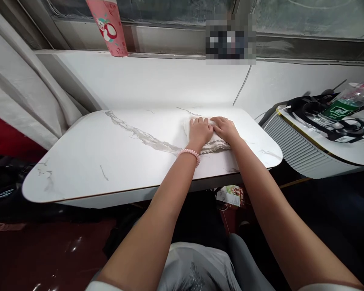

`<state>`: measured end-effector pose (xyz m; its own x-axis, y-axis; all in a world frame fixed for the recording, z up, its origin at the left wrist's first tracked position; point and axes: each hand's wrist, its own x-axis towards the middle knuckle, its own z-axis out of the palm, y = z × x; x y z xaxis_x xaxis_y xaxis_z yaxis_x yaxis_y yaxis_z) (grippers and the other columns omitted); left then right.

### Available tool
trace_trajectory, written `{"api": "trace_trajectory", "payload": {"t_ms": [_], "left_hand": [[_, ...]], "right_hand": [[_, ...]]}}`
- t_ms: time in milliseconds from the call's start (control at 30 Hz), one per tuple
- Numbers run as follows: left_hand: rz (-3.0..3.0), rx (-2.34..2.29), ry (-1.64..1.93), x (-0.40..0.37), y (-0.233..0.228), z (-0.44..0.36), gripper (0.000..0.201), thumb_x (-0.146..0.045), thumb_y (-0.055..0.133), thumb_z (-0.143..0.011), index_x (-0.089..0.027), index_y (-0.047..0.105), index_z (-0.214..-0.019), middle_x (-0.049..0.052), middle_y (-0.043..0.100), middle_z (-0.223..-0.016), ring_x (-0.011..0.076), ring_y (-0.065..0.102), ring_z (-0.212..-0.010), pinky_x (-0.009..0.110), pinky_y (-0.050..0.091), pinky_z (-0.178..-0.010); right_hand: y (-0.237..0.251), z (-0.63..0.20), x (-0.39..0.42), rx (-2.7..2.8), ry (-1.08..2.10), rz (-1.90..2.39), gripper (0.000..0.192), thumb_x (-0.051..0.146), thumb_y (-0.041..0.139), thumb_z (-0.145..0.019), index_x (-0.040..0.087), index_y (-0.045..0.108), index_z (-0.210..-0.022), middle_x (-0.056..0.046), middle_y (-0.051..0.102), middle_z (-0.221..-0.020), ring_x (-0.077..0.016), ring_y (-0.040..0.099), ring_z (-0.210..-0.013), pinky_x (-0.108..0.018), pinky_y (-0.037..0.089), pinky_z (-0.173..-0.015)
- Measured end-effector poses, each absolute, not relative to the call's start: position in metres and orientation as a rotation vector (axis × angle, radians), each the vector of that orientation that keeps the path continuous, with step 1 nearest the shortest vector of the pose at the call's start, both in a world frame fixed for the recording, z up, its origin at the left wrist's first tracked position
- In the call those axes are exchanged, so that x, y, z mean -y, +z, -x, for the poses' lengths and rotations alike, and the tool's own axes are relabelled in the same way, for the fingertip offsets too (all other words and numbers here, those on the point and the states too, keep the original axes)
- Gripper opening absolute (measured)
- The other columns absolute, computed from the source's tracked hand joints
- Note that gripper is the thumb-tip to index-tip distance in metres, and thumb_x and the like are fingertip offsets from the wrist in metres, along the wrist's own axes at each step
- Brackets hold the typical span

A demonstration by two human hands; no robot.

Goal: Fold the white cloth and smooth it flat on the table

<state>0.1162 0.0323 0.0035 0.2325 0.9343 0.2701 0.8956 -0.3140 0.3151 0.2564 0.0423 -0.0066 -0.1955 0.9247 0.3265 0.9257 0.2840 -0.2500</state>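
Note:
Both of my hands lie flat side by side on a small white cloth (216,145) with a wavy edge, spread on the white marble-patterned table (109,161). My left hand (199,131) presses down on the cloth's left part, and a pink coil band sits on that wrist. My right hand (225,128) presses the cloth's right part, with its fingers touching those of the left hand. Most of the cloth is hidden under the hands.
A pink printed cup (108,25) stands on the window ledge at the back. To the right, a second white surface (352,149) carries black cables (327,117) and a plastic bottle (346,103). A grey curtain (21,93) hangs at the left. A small carton (230,196) lies under the table.

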Motion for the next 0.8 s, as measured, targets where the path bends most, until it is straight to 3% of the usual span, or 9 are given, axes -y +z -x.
{"api": "trace_trajectory", "payload": {"t_ms": [500,800], "left_hand": [[-2.379,-1.651,0.663,-0.147,0.003,-0.117,0.041,-0.028,0.038,-0.097,-0.012,0.057,-0.129,0.014,0.057,-0.137,0.0285,0.044,-0.135,0.044,0.021,-0.121],[-2.319,-1.674,0.740,-0.172,-0.004,-0.120,0.040,-0.028,0.036,-0.098,-0.013,0.056,-0.130,0.014,0.057,-0.135,0.0307,0.043,-0.136,0.049,0.018,-0.122]], "right_hand": [[-0.012,-0.263,-0.152,2.110,-0.039,1.729,0.044,0.031,0.035,-0.094,0.024,0.056,-0.132,-0.010,0.060,-0.135,-0.0318,0.047,-0.129,-0.051,0.034,-0.109],[-0.019,-0.272,-0.192,2.204,-0.109,1.657,0.047,0.035,0.028,-0.098,0.026,0.052,-0.137,-0.010,0.059,-0.133,-0.0325,0.047,-0.129,-0.053,0.036,-0.106]]}}
